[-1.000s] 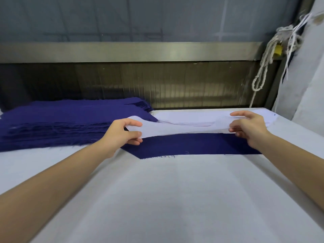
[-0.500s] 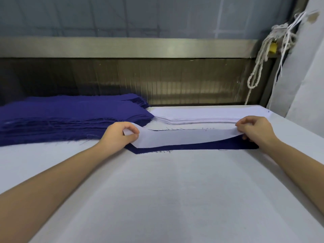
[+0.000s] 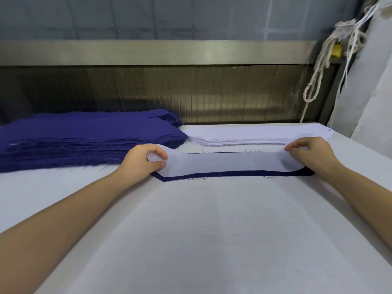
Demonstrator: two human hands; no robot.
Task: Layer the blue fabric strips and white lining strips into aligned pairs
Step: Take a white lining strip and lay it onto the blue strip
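A white lining strip (image 3: 224, 163) lies over a blue fabric strip (image 3: 222, 174) on the white table. Only a thin blue border shows along the near edge and the ends. My left hand (image 3: 141, 161) pinches the lining's left end between thumb and fingers. At the right end, my right hand (image 3: 310, 154) holds the lining with curled fingers. Behind to the left sits a thick stack of blue strips (image 3: 84, 139). A stack of white lining strips (image 3: 244, 137) lies behind the pair.
The white table (image 3: 212, 230) stretches wide in front of the pair. A metal rail and ribbed panel (image 3: 191, 96) close off the far edge. White cords (image 3: 322, 66) hang at the back right beside a white wall.
Both hands lowered the white lining towards me onto the blue strip. It now covers nearly all of the blue, where earlier a broad blue band showed.
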